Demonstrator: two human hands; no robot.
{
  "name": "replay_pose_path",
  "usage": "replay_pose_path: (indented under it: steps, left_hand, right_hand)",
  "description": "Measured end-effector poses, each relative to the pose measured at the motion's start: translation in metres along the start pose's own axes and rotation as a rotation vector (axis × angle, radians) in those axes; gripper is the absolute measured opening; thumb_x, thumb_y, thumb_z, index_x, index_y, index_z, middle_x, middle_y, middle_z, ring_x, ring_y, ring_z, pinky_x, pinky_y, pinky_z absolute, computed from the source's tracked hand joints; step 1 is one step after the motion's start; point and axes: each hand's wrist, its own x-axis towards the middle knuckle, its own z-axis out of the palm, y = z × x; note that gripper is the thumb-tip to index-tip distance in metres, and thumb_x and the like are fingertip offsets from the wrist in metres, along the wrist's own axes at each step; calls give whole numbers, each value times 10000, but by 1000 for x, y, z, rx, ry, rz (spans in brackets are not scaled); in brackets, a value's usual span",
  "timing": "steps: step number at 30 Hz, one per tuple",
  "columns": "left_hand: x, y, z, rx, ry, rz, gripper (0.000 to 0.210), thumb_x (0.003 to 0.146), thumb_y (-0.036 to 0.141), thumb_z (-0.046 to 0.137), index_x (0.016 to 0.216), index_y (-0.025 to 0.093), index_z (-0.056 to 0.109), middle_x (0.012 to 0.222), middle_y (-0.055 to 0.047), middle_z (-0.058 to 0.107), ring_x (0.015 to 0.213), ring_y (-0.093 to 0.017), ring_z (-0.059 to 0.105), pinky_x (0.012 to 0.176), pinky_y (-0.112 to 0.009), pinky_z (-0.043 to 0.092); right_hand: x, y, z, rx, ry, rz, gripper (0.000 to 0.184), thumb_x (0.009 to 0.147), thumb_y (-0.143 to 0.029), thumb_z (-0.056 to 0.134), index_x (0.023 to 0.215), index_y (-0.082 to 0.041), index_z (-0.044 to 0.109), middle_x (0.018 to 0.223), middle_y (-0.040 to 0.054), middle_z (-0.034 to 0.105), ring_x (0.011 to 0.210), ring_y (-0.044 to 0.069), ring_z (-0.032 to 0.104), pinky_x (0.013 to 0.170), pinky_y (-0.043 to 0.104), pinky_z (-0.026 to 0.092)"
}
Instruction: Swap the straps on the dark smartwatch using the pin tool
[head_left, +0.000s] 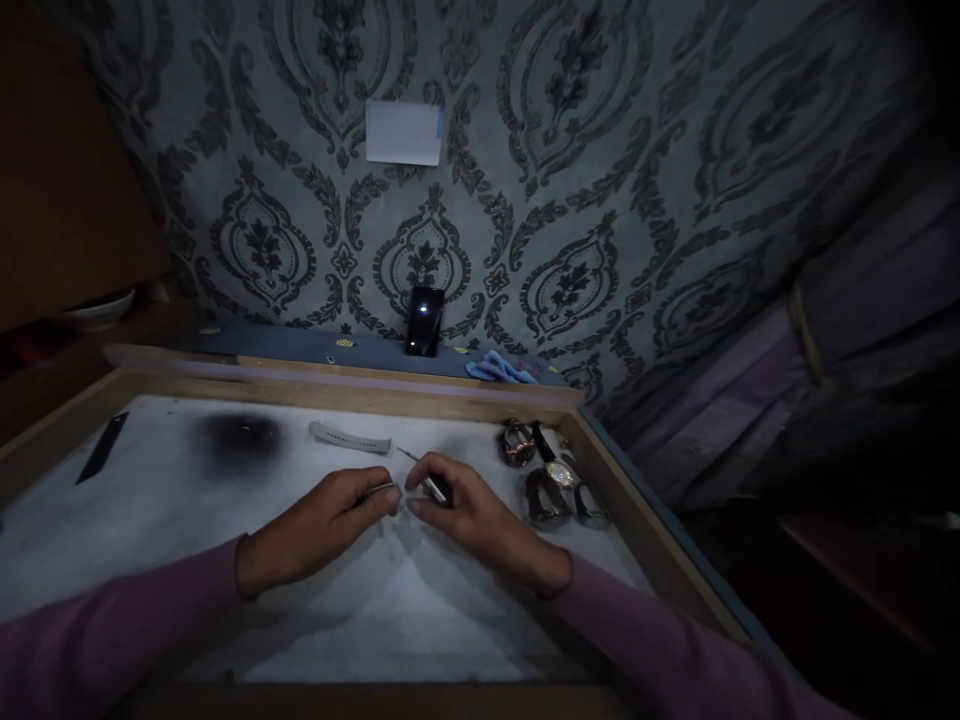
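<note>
Left hand (326, 515) is pinching a thin piece (379, 489), right hand (472, 510) is gripping a slim tool (434, 490), where uneven pressure could cause slipping.

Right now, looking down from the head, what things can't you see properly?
In the head view:
Thin piece: mostly covered by the left hand.
Slim tool: its handle is partly hidden by the right hand.
Gold watch: too small and dim to read the time.
Dark patch: too blurred to tell what it is.
Left sleeve: cut off by the left edge.
</note>
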Motion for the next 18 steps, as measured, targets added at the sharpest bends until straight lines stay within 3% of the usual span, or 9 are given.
replay_pose_path:
  steps: [4, 9, 12, 18]
  left_hand:
    - [0, 0, 1, -160, -19, -154, 456, 907, 567, 348, 802, 178, 562, 566, 65, 345, 482, -102, 303, 451, -225, 243]
    - [-1, 3, 1, -267, -25, -240, 418, 896, 539, 352, 772, 186, 538, 536, 80, 288, 445, -89, 254, 410, -204, 208]
    - [-2, 4, 1, -234, -35, -262, 331, 866, 505, 429, 766, 196, 493, 547, 80, 319, 456, -86, 277, 408, -197, 213]
    - [1, -10, 2, -452, -120, -244, 337, 829, 526, 534, 815, 198, 461, 592, 86, 345, 491, -73, 259, 433, -190, 191]
  right_hand:
    - [-2, -2, -3, 185, -149, 98, 202, 627, -107, 569, 809, -190, 541, 697, -44, 457, 636, 108, 368, 579, 239, 275]
    - [-6, -10, -2, 408, -207, 241, 215, 644, -143, 531, 854, -187, 542, 658, -59, 411, 538, 77, 274, 512, 235, 204]
    - [-5, -9, 0, 478, -196, 218, 187, 651, -166, 568, 831, -187, 524, 677, -51, 434, 559, 78, 313, 517, 235, 228]
    - [-4, -2, 0, 394, -226, 164, 205, 720, -205, 566, 896, -200, 460, 729, -29, 508, 643, 108, 411, 595, 257, 311]
